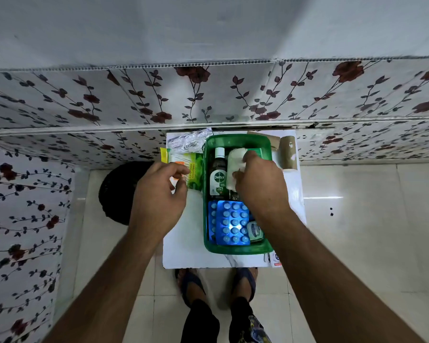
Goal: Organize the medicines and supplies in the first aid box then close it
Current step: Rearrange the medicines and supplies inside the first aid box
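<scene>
Holding 1 gauze roll [234,169] in R grip [258,179] over green box [238,248]; L grip [159,189] loose, empty.

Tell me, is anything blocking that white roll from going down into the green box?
Nothing visible does. The right hand holds the white roll over the green box, beside the Dettol bottle; what lies directly beneath is hidden.

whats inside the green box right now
Inside the green box: a Dettol bottle, blue blister packs, a small tub and the white roll in the right hand, which covers anything beneath.
</scene>
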### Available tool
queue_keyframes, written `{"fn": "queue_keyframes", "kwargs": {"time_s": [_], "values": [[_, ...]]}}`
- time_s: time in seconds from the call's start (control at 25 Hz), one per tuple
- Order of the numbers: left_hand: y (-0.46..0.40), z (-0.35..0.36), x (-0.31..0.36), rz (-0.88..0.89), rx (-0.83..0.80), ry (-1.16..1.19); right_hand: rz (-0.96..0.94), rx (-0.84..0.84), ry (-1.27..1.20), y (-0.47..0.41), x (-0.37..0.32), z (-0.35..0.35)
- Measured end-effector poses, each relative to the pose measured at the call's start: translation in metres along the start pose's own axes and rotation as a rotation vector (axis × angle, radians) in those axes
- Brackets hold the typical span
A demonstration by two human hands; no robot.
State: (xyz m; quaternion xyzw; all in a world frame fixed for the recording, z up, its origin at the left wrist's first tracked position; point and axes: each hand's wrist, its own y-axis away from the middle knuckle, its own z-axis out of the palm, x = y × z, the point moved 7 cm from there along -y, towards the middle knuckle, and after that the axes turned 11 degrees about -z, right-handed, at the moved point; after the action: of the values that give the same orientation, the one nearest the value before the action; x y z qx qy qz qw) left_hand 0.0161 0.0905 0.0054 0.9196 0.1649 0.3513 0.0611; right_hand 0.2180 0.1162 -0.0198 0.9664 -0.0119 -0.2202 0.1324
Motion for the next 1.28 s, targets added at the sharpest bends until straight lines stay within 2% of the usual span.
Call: {"fn": "queue_keyframes", "kwargs": {"time_s": [0.16, 0.36, 0.44, 0.56, 0.6, 0.72, 0.84, 0.96, 1.08, 1.28], "values": [[-0.003, 0.0, -0.017, -0.033, -0.014, 0.008, -0.099, 0.006, 0.151, 0.005, -0.008, 0.012], [-0.007, 0.0, -0.028, -0.055, -0.045, 0.009, -0.134, -0.009, 0.079, 0.007, -0.007, 0.017], [-0.008, -0.002, -0.033, -0.069, -0.063, 0.027, -0.096, 0.112, -0.055, 0.016, 0.001, -0.008], [-0.012, -0.003, -0.039, -0.1, -0.077, 0.072, 0.153, 0.4, -0.274, 0.022, 0.049, -0.056], [-0.015, -0.003, -0.04, -0.111, -0.078, 0.088, 0.242, 0.439, -0.292, 0.018, 0.071, -0.06], [-0.025, 0.0, -0.057, -0.222, -0.016, 0.138, 0.361, 0.273, -0.203, -0.013, 0.113, -0.038], [-0.034, 0.006, -0.089, -0.493, 0.104, 0.202, 0.366, 0.156, -0.164, -0.033, 0.12, -0.011], [-0.039, 0.034, -0.105, -0.675, -0.048, 0.278, 0.385, 0.164, -0.208, -0.034, 0.12, -0.008], [-0.046, 0.046, -0.104, -0.687, -0.085, 0.259, 0.423, 0.23, -0.248, -0.025, 0.121, -0.013], [-0.044, 0.032, -0.096, -0.647, 0.026, 0.213, 0.387, 0.321, -0.312, 0.0, 0.113, -0.024]]}}
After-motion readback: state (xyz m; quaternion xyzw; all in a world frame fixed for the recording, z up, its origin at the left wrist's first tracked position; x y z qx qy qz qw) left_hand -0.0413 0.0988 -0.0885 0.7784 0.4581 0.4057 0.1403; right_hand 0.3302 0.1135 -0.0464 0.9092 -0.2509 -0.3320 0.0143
